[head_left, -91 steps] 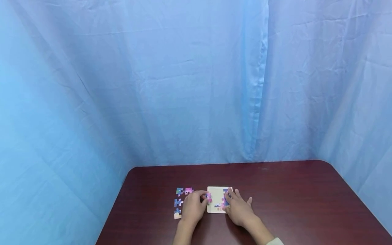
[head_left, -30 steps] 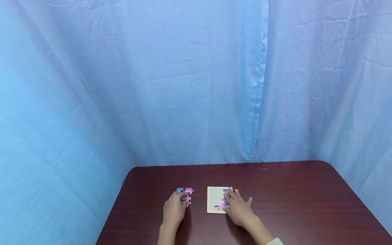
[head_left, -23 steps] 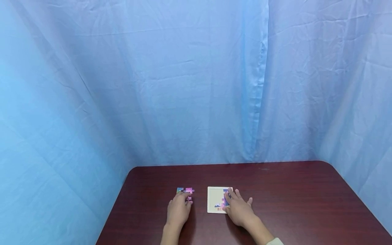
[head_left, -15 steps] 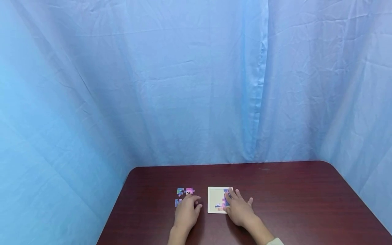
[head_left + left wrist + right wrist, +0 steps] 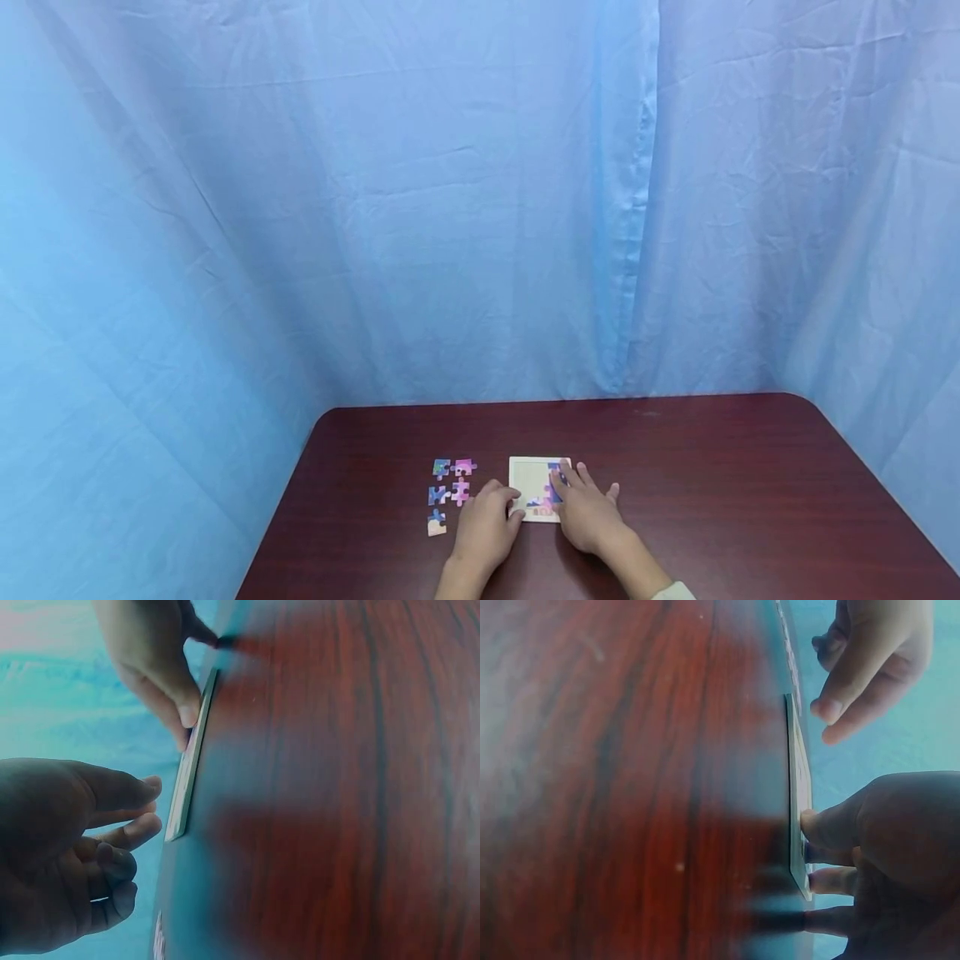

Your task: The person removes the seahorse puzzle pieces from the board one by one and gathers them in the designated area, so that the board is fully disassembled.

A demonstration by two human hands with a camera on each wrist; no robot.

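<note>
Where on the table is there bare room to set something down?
Bare tabletop lies right of the right hand, left of the loose jigsaw pieces, and beyond the puzzle tray, toward the blue curtain. It is crowded around the tray: the right hand rests on it, and the left hand is by its left edge.

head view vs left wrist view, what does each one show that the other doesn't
Only the head view clearly shows five loose jigsaw pieces, a pale sleeve and the rounded far corners of the table. Only the left wrist view shows the inner side of the left hand and the jigsaw tray edge-on; a patterned sliver there may be those pieces. Both share the left hand, right hand, tray, table and blue curtain.
</note>
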